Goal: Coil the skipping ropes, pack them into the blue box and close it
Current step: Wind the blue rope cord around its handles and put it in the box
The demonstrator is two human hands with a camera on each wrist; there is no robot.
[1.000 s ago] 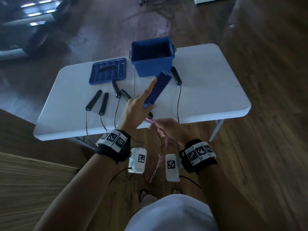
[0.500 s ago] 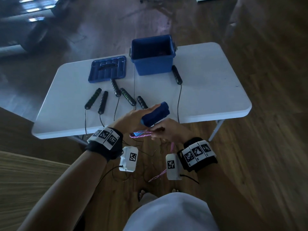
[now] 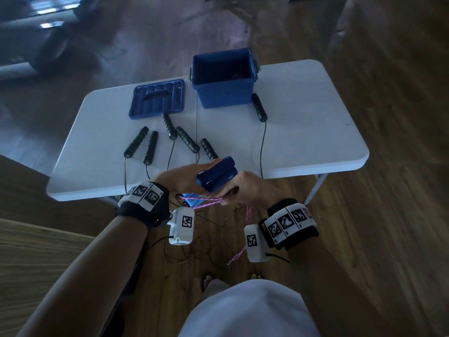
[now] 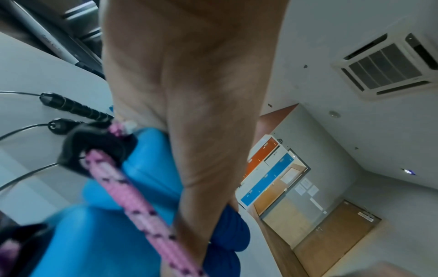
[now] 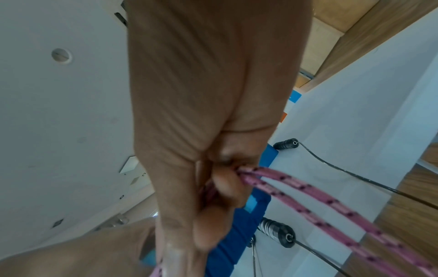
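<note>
The left hand [image 3: 179, 177] holds the two blue handles [image 3: 217, 176] of a skipping rope side by side, fingers curled round them, just in front of the near edge of the white table [image 3: 315, 142]. The right hand [image 3: 245, 188] is right beside it, its fingers pinching a doubled run of the pink rope [image 3: 204, 200] that stretches across to the underside of the left hand; in the right wrist view two pink strands [image 5: 308, 196] leave the closed fingers [image 5: 227, 185] together. More of the pink cord hangs down past the right wrist toward the floor. In the left wrist view the rope [image 4: 132, 198] enters a black end cap on one blue handle (the picture is blurred here, so the exact fit is hard to read).

The blue box [image 3: 224, 79] stands open at the far middle of the table, with something dark at its bottom that I cannot make out. Its blue lid [image 3: 158, 99] lies flat to the left of it, handle up. Five black handles [image 3: 150, 147] lie in a loose fan on the table's near left part, and a sixth black handle [image 3: 259, 107] lies just beside the box's right front corner; their thin black cords trail over the near edge. The floor [image 3: 388, 215] is dark wood.
</note>
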